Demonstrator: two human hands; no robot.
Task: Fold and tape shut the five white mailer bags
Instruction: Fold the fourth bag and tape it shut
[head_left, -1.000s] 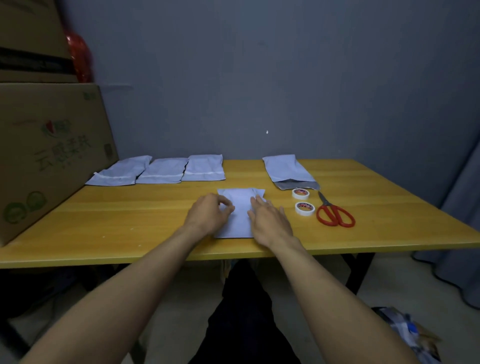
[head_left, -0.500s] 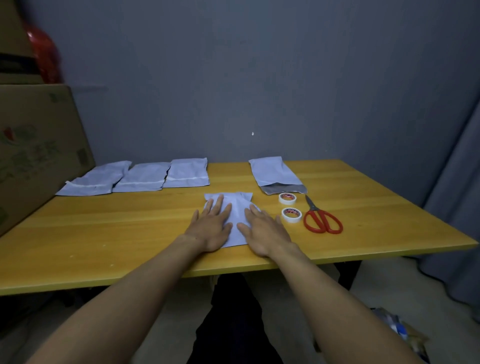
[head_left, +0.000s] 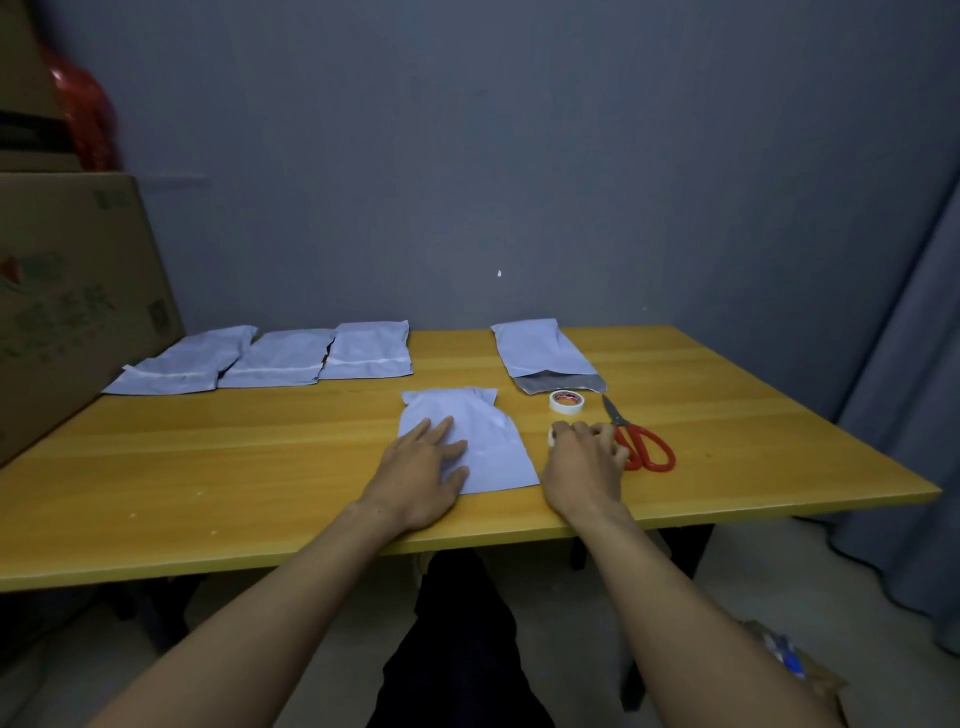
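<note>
A folded white mailer bag lies in front of me on the yellow table. My left hand presses flat on its left part, fingers straight. My right hand has its fingers curled around a roll of tape, mostly hidden under it. A second tape roll stands just behind. Three white mailer bags lie in a row at the back left. Another mailer bag with a grey open flap lies at the back right.
Red-handled scissors lie right of my right hand. A large cardboard box stands at the table's left end, with a red object above it. A grey wall is behind, a curtain to the right.
My right hand left the folded bag and moved right onto the nearer tape roll. My left hand stays pressed on the bag.
</note>
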